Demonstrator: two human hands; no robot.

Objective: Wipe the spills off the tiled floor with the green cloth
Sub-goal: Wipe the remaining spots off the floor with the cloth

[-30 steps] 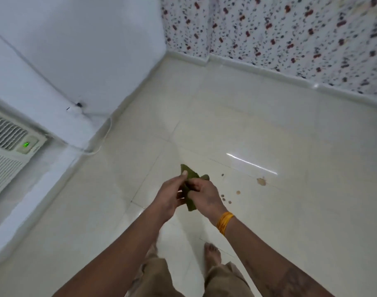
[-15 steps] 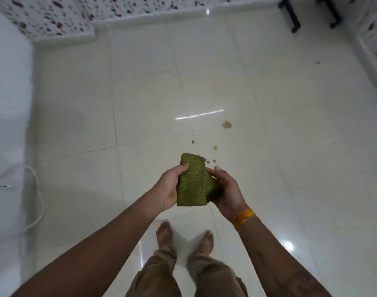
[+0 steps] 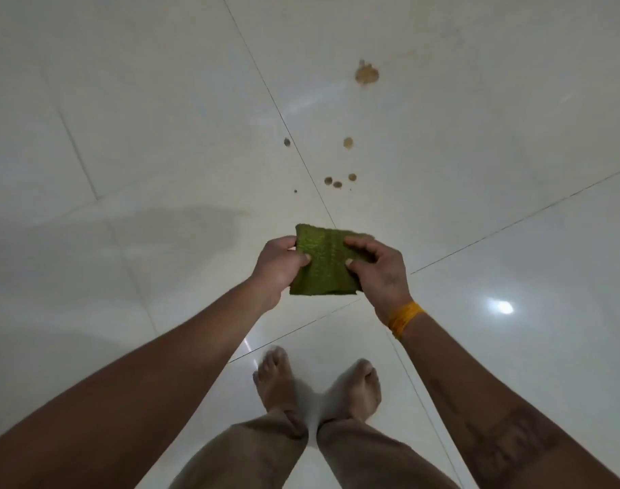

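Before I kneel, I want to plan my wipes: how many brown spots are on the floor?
6, maybe a seventh speck: largest spill farthest; one mid; one by the grout line; three nearest the green cloth.

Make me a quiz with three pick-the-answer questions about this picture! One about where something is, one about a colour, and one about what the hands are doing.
1. Where is the biggest brown spill?
A. Under the feet
B. On the floor far ahead of the cloth, beyond the small drops
C. On the cloth

2. What colour is the band on the right wrist?
A. Blue
B. White
C. Orange-yellow

3. What are the hands doing with the green cloth?
A. Both hold it up in the air
B. One presses it on the floor
C. Neither touches it

Answers:
1. B, the big spill lies on the tiled floor past the small drops.
2. C, the wrist band is orange-yellow.
3. A, the left hand and right hand each grip a side, above the floor.
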